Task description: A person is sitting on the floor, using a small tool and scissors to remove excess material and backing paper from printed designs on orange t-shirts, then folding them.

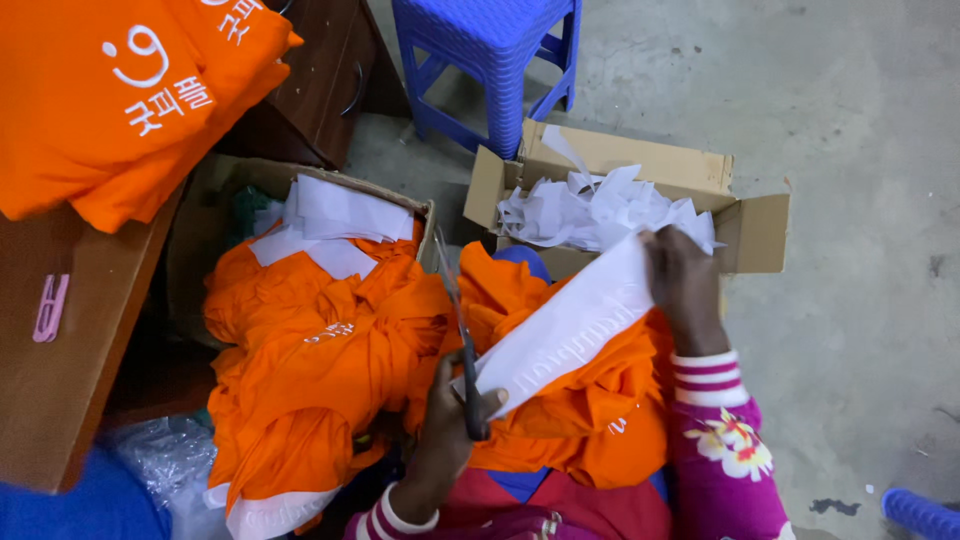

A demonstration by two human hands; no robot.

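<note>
A long white strip (pixel 565 325) ran diagonally between the hands, right hand (pixel 683 285) pinching its far end, left hand (pixel 450 425) gripping scissors (pixel 462 340) at its near end.

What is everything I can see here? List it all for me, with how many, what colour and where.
white strip: one, white with pale lettering, held across the lap
scissors: one pair, dark, at the strip's left end
orange garments: a pile, orange, on the lap and in the left box
folded orange garments: a stack, top left on a brown table
cardboard box: one, brown, holding white paper scraps
plastic stool: one, blue, top centre
clothes peg: one, pink, left edge
plastic bag: one, clear, lower left
left hand: grips scissors and strip
right hand: holds strip's far end
</note>
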